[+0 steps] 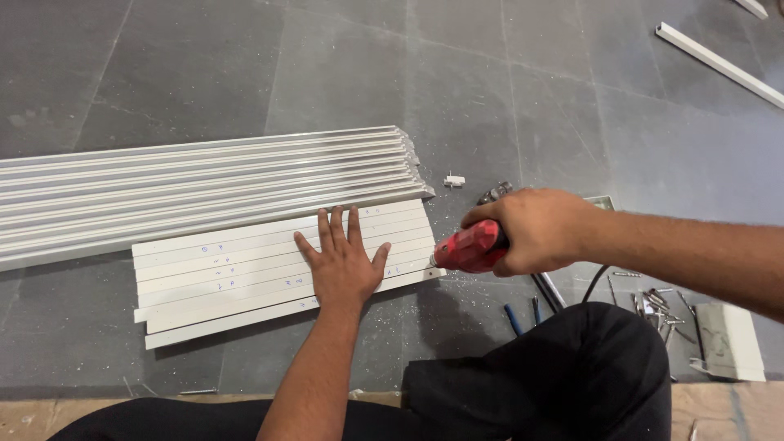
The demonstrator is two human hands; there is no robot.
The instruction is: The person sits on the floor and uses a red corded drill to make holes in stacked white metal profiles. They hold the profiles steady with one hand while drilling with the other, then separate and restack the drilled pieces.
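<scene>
A: Nearest, we see our own dark-trousered knees at the bottom edge. What lies just beyond them?

B: Our left hand (345, 263), fingers spread and palm flat, pressing down on a set of short white strips (245, 269) laid side by side on the grey tiled floor (506, 90). It grasps nothing; it only pins them.

A: And the right hand (535, 231)?

B: Closed around a red power tool (469, 247), whose nose meets the right-hand ends of the strips, just beside our left fingertips. A dark cable trails back from it toward our leg.

A: How do we judge the strips will handle?

B: Light, thin and fairly stiff along their length, we think, but smooth enough to slide on the tile. Hence they are best held by flat pressure from above, close to the worked end, rather than pinched. Small blue marks show on several of them.

A: So where do they lie relative to the grip?

B: Under the left palm, running leftward from it; the tool-holding hand sits at their right ends.

A: Farther out?

B: Loose screws and bits (653, 302) at the right, then a stack of long white profiles (204, 180) touching the strips' far edge, a small white clip (454, 180), and a lone white bar (719, 64) at the top right.
</scene>
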